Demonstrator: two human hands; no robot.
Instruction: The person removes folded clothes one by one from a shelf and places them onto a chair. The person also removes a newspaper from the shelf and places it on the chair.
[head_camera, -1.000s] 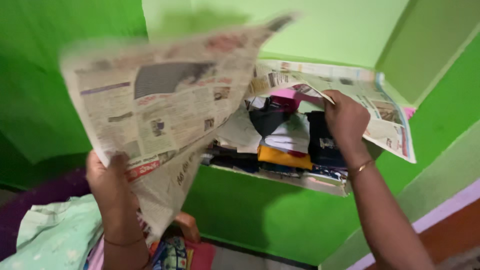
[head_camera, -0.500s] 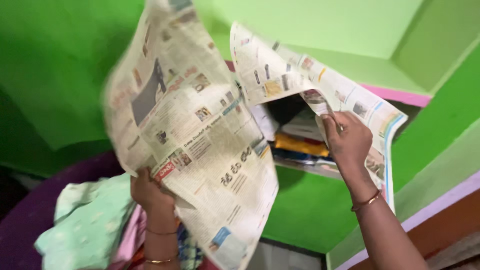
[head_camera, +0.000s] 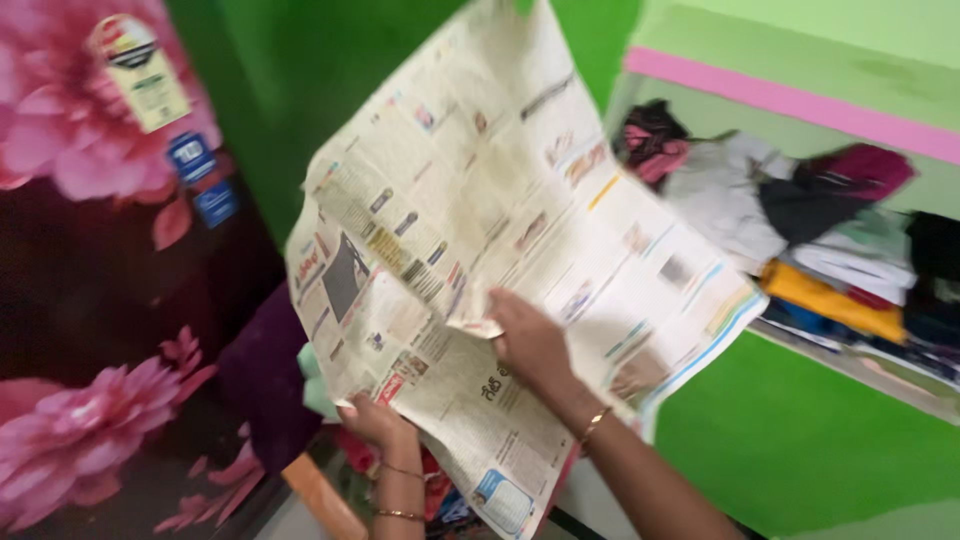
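Green walls back a newspaper (head_camera: 500, 250) at mid-frame, its long axis rising toward upper right; the left hand (head_camera: 375, 420) pinches its lower edge, the right hand (head_camera: 530, 345) grips mid-sheet.

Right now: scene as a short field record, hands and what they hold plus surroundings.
left hand: grips lower edge of newspaper
right hand: pinches sheet near its middle
newspaper: open, held up, partly folded
shelf: at right, holds folded clothes
wall: green, pink stripe above shelf
left side: dark appliance door with pink flower print
below hands: more cloth, blurred
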